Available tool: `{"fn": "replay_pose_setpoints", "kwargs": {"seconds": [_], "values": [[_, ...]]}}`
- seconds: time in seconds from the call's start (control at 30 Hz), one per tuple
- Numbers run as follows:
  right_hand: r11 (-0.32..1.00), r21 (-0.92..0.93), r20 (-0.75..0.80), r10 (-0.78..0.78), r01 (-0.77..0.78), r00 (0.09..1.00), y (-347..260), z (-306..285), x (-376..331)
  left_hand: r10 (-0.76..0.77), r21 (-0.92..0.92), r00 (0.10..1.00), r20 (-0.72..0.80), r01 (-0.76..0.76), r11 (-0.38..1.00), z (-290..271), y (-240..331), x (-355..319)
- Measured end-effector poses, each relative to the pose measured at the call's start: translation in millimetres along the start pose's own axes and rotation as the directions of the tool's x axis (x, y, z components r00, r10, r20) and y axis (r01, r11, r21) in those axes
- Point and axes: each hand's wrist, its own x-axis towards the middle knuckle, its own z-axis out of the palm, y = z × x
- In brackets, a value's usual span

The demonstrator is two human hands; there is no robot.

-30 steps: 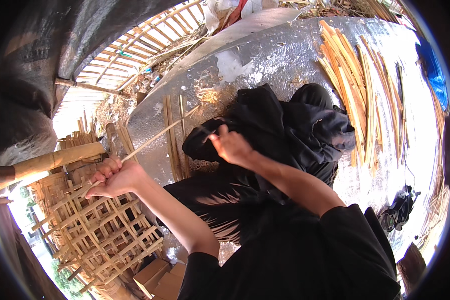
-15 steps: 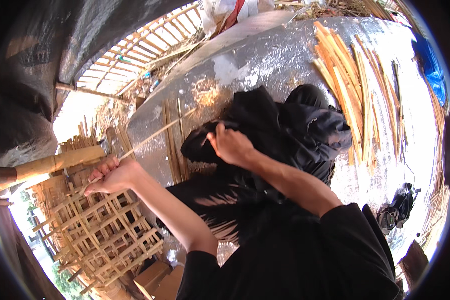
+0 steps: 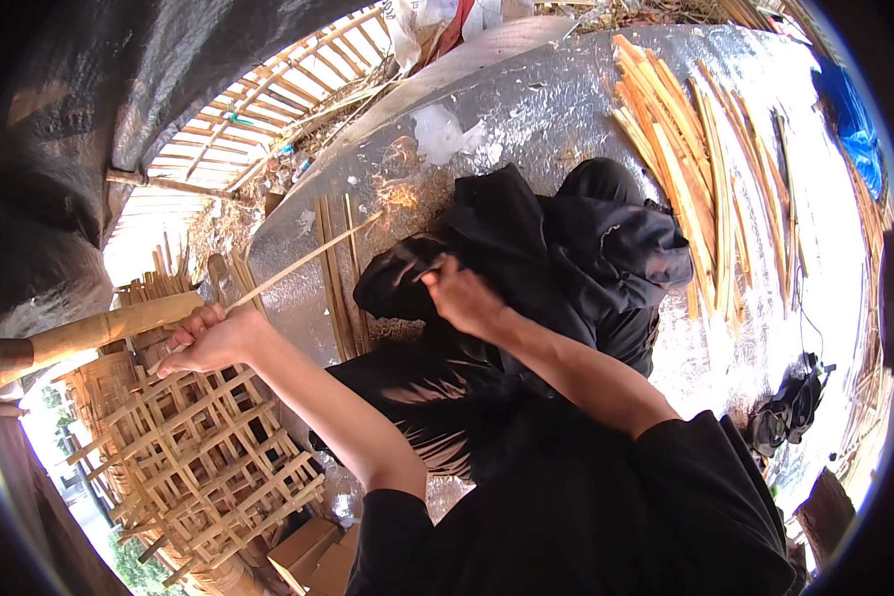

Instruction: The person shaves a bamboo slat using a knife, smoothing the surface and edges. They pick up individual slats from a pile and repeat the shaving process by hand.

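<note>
My left hand [image 3: 212, 338] is closed around a thin, pale bamboo strip [image 3: 298, 266] at the left. The strip slants up and right from my fist, and its far tip reaches toward a small heap of shavings [image 3: 397, 193]. My right hand [image 3: 464, 298] is a closed fist over the black cloth [image 3: 507, 223] that covers my legs. Whatever it grips is hidden by the fingers and lost against the dark cloth. The strip passes left of the right hand, and the two look apart.
Long split bamboo strips [image 3: 690, 169] lie in a bundle at the right. A stack of woven bamboo lattices [image 3: 204, 467] stands at lower left, below a thick bamboo pole [image 3: 119, 323]. A black strapped item [image 3: 790, 402] and a blue plastic sheet [image 3: 857, 139] are at the right.
My left hand has shifted slightly left and away from me, drawing the strip with it. My right hand stays almost in place, still closed. The view has moved a little.
</note>
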Motion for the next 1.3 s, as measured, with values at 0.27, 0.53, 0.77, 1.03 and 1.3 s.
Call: {"fn": "replay_pose_setpoints", "kwargs": {"seconds": [0.27, 0.53, 0.77, 1.03, 1.3], "values": [[0.985, -0.173, 0.273, 0.059, -0.011, 0.96, -34, -34, 4, 0.036, 0.018, 0.997, 0.075, -0.037, 0.999, -3, -4, 2], [0.99, -0.135, 0.148, 0.058, -0.038, 0.987, 17, -17, 13, 0.043, 0.034, 0.993, 0.114, -0.047, 0.998, -7, 6, -19], [0.996, 0.093, 0.204, -0.016, -0.003, 0.979, -76, -43, 5, 0.042, -0.08, 0.912, 0.408, -0.01, 0.997, -10, 12, -65], [0.972, -0.195, 0.141, -0.108, 0.135, 0.984, 29, 12, 21, 0.112, -0.228, 0.796, 0.594, 0.033, 0.973, -29, 3, -67], [0.996, -0.024, 0.098, 0.091, -0.089, 0.991, 16, 19, 29, 0.045, -0.239, 0.754, 0.656, 0.151, 0.959, -49, -1, -35]]}}
